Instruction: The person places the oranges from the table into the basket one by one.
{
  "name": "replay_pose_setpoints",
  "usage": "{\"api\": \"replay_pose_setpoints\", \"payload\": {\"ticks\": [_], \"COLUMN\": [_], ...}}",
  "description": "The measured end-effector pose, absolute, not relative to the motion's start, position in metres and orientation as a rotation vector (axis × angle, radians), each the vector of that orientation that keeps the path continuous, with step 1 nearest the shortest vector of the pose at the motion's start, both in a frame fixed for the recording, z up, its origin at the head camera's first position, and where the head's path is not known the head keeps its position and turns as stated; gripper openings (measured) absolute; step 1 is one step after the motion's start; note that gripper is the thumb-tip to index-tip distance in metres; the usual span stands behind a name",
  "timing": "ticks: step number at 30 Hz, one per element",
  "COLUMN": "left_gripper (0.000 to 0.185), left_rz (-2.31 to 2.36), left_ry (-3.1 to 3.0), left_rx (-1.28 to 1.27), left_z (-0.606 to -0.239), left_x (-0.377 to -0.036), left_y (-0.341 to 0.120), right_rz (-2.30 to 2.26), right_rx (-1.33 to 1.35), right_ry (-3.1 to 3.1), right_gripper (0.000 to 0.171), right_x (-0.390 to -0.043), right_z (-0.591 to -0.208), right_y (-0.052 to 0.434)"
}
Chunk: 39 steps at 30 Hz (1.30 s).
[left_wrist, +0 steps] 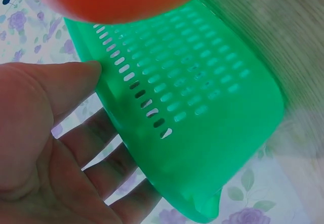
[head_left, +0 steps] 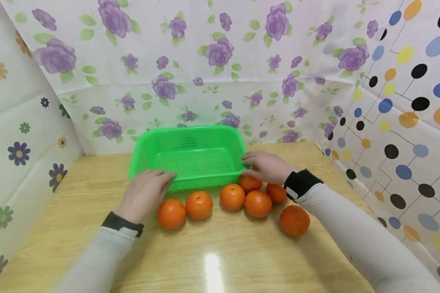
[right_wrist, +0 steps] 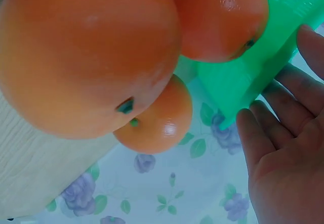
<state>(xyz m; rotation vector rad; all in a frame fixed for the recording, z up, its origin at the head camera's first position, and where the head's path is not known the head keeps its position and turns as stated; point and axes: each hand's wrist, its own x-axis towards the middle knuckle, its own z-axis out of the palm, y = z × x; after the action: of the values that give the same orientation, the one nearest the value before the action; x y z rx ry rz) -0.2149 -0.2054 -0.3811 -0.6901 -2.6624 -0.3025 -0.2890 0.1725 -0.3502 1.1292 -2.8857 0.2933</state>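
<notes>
Green basket's (head_left: 201,182) sitting up by the table's (head_left: 176,260) back edge. Left hand (head_left: 144,193) has its near rim pinched toward the left end, right hand (head_left: 267,167) is clamped on the right rim. Seven oranges (head_left: 199,204) trail off toward the table's right edge.

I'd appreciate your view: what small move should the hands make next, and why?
I would probably let the right hand leave the green basket and take the orange partly hidden beneath it. The basket shows no fruit inside, that orange is the closest to the right hand, and the left hand grips the rim, so it could steady the basket.
</notes>
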Motion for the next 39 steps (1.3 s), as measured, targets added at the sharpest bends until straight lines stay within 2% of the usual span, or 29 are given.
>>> {"api": "replay_pose_setpoints", "payload": {"ticks": [10, 14, 19, 27, 39], "left_gripper": [0.029, 0.029, 0.029, 0.028, 0.031], "left_rz": [-0.315, -0.316, -0.313, -0.289, -0.278], "left_ry": [-2.647, -2.637, -2.633, -2.611, -2.628], "left_rx": [-0.692, -0.698, -0.717, -0.723, -0.687], "left_z": [-0.382, -0.383, -0.384, -0.386, -0.383], "left_x": [-0.215, -0.215, -0.217, -0.219, -0.214], "left_y": [-0.198, -0.195, -0.193, -0.193, -0.190], "right_rz": [0.283, 0.269, 0.259, 0.166, 0.150], "right_rx": [1.069, 1.067, 1.070, 1.012, 0.906], "right_ry": [-2.927, -2.917, -2.870, -2.833, -2.766], "right_gripper": [0.044, 0.038, 0.030, 0.029, 0.020], "right_x": [-0.285, -0.281, -0.270, -0.250, -0.252], "right_z": [-0.349, -0.348, -0.347, -0.350, -0.362], "right_y": [0.183, 0.183, 0.171, 0.140, 0.134]}}
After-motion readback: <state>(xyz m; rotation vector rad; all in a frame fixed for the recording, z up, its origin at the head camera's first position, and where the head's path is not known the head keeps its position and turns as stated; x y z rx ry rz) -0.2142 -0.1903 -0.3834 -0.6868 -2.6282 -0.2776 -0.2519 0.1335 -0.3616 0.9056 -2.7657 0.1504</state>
